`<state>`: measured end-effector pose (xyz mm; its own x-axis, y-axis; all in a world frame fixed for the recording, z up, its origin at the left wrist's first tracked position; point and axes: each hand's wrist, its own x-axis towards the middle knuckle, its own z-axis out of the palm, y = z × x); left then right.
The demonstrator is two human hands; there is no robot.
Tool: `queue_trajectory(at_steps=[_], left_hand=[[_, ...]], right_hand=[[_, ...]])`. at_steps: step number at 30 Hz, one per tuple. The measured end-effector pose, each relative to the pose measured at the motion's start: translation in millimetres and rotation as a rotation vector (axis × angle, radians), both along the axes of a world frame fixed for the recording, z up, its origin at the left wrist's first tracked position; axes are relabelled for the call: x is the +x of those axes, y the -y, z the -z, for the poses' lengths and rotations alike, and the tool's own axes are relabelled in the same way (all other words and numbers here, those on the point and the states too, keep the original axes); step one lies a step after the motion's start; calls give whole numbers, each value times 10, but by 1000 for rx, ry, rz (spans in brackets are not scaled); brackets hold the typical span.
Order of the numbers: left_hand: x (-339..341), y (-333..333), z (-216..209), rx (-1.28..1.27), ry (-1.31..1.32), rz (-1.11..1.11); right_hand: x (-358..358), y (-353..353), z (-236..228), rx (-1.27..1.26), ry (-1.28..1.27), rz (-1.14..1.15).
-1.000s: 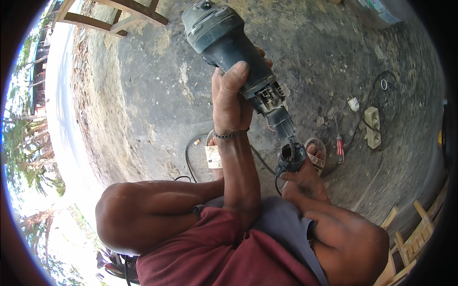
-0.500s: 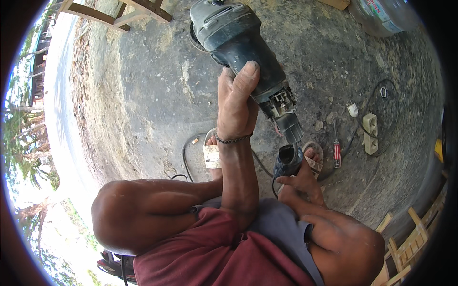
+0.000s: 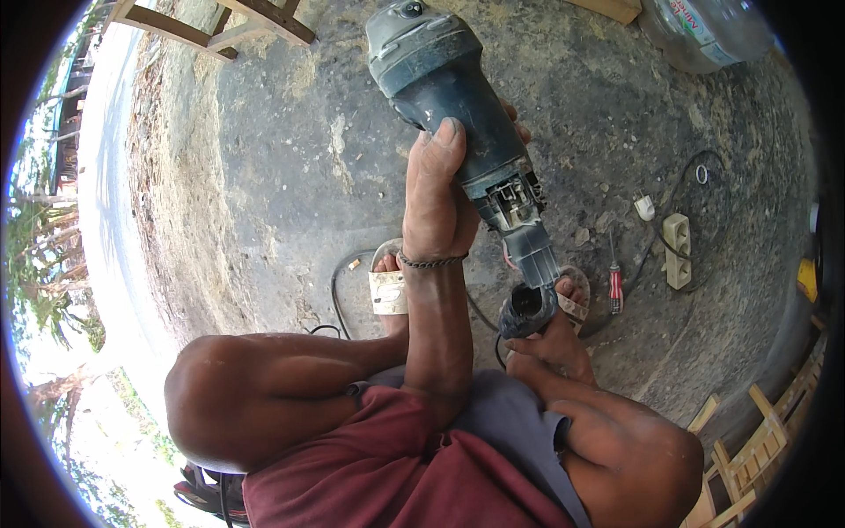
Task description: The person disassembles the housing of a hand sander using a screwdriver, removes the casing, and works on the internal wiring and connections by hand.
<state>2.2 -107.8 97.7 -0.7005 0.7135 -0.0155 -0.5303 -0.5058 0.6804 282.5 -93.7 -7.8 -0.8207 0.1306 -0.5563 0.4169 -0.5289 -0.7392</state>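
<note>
My left hand [image 3: 433, 189] is wrapped round the dark body of an angle grinder [image 3: 480, 114], its thumb lying along the casing. The grinder slants down to the right. Its rear end is uncovered, showing the inner parts [image 3: 513, 202] and a grey plastic piece [image 3: 535, 260]. Below this end, my right hand [image 3: 563, 348] grips a dark hollow rear cover [image 3: 521, 319], open side up. The grey piece overlaps the cover's rim in view; whether they touch I cannot tell. Most of my right fingers are hidden.
A red-handled screwdriver [image 3: 615, 286] lies on the rough floor, right of my right foot. Beside it are a pale socket strip [image 3: 677, 251], a white plug [image 3: 644, 208] and a ring [image 3: 701, 174]. A cable [image 3: 338, 290] curls near my left sandal. A clear bottle [image 3: 695, 40] stands far right.
The grinder has come slightly lower and steeper. Its bare end and the cover are closer together, and the cover has shifted a little left and down with its mouth tipped more into view.
</note>
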Motion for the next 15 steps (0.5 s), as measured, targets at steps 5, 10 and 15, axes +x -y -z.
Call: queue_trajectory(at_steps=[5,10,15], left_hand=[[17,-22,25,8,45,-10],[34,-34,-27,-14,40,-18],[19,-31,-25,-5,59,-3]], right_hand=[[-13,-71,-171,107,78,-39],[-15,-83,-135,188,62,-104],[-33,-82,-137,173,74,-99]])
